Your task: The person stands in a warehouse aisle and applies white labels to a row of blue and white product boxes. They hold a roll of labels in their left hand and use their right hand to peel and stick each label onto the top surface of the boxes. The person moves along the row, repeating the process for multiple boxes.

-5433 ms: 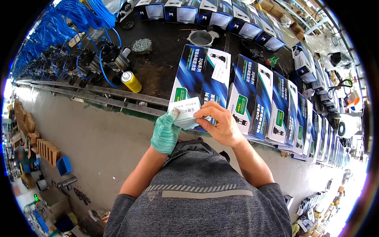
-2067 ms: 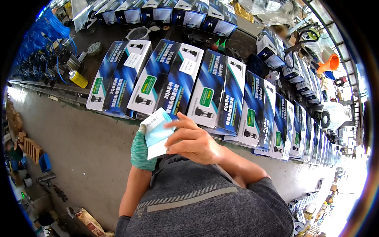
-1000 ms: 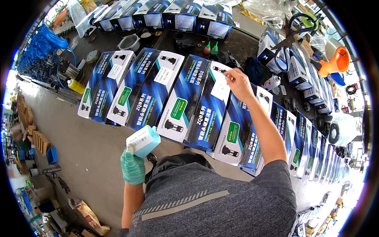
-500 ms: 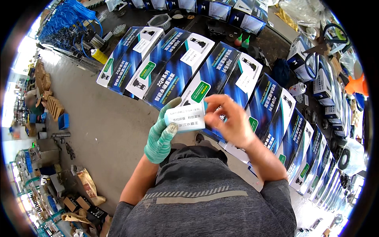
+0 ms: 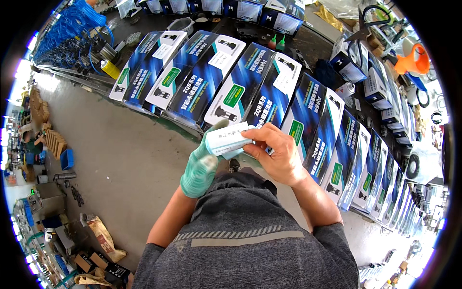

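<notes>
A small stack of white printed labels [image 5: 224, 140] with light-blue edges is up in front of my chest. My left hand [image 5: 198, 169], in a green-and-white glove, is closed around its left end, the thumb lying along the near side. My bare right hand [image 5: 280, 155] pinches the right edge of the top label between thumb and fingers. That label's sheet looks bent and slightly raised over the pieces below. Just beyond my hands stand blue, black and white cartons [image 5: 260, 108] with pump pictures and green panels; some carry white labels on top.
The carton row curves away to the right. On the dark workbench [image 5: 308, 50] behind are small red and green bottles [image 5: 276, 43], a yellow can [image 5: 109, 69], blue cables [image 5: 72, 26], scissors [image 5: 368, 24] and an orange tape dispenser [image 5: 413, 60]. Grey floor [image 5: 130, 164] lies to the left.
My right hand has come down from above the labels' right end and now grips the top label's edge. The stack has tilted, showing a different printed part. The view has shifted slightly.
</notes>
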The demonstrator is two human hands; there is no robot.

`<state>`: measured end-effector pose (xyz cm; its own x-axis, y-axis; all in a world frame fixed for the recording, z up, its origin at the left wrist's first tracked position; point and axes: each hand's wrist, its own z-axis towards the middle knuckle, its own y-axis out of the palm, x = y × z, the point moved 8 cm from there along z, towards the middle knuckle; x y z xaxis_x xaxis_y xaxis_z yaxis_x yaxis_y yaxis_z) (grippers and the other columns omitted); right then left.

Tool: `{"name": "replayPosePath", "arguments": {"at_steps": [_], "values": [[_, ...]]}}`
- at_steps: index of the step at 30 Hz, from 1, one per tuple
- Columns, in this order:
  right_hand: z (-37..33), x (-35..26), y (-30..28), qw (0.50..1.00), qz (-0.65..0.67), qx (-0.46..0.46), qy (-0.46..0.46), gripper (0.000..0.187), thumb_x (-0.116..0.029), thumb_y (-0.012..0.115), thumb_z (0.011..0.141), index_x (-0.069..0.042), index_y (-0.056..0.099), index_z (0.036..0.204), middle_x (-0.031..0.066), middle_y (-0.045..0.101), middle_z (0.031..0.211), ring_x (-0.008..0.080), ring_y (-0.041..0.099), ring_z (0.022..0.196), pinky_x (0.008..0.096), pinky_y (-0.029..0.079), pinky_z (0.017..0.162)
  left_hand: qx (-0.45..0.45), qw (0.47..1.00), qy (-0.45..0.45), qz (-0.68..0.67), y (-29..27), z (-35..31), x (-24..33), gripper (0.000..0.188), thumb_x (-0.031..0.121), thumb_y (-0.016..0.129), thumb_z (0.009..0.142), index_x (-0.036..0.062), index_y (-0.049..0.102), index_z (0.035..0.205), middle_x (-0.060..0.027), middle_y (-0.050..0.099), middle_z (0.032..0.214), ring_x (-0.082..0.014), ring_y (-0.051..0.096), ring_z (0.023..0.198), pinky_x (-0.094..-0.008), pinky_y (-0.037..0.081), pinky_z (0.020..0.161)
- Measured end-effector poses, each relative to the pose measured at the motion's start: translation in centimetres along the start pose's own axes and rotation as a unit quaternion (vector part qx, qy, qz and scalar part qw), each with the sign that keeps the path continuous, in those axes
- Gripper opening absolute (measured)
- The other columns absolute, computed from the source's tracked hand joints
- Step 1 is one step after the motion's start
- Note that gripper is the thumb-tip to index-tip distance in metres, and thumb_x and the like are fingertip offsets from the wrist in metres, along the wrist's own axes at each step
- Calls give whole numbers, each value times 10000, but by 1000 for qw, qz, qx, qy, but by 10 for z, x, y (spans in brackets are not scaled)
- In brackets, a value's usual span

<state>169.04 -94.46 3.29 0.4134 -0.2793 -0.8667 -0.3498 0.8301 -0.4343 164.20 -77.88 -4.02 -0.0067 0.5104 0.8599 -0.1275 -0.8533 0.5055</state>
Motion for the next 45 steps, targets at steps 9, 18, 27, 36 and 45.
{"name": "replayPosePath", "arguments": {"at_steps": [9, 18, 27, 36, 45], "values": [[-52, -26, 40, 991, -89, 20, -98, 334, 68, 818, 750, -99, 787, 1038, 78, 681, 1095, 262, 673, 984, 368, 571, 753, 116, 950, -181, -226, -14, -61, -48, 631, 486, 648, 1014, -11, 570, 1394, -160, 650, 1360, -286, 643, 1234, -445, 523, 1066], [-92, -60, 15, 987, 94, -60, -114, 209, 5, 792, 873, -92, 754, 1054, 52, 725, 1065, 221, 718, 1044, 420, 584, 952, 283, 916, -182, -218, -40, -102, -94, 632, 504, 540, 1070, -2, 519, 1447, -210, 648, 1339, -317, 679, 1205, -438, 599, 1014], [-74, 181, -255, 969, -56, -82, 227, 171, -38, 721, 952, -31, 699, 1121, 33, 722, 1034, 113, 681, 979, 285, 532, 896, 319, 946, -51, -18, -16, -137, -81, 604, 483, 650, 1016, -16, 631, 1355, -125, 692, 1238, -243, 654, 1132, -395, 519, 952], [-47, 257, -279, 967, -147, -140, 154, 196, -72, 719, 959, -58, 692, 1153, 43, 691, 1015, 159, 649, 973, 328, 505, 915, 379, 923, -66, -25, 44, -157, -121, 603, 448, 667, 1006, -19, 595, 1382, -147, 652, 1335, -290, 603, 1256, -451, 473, 1089], [-60, 252, -271, 933, -352, -56, 47, 335, -130, 716, 954, -114, 671, 1285, 115, 649, 1308, 328, 655, 1178, 431, 532, 1005, 363, 930, -38, -36, 87, -157, -130, 585, 442, 658, 1009, 4, 597, 1392, -140, 650, 1354, -300, 601, 1271, -479, 460, 1121]]}}
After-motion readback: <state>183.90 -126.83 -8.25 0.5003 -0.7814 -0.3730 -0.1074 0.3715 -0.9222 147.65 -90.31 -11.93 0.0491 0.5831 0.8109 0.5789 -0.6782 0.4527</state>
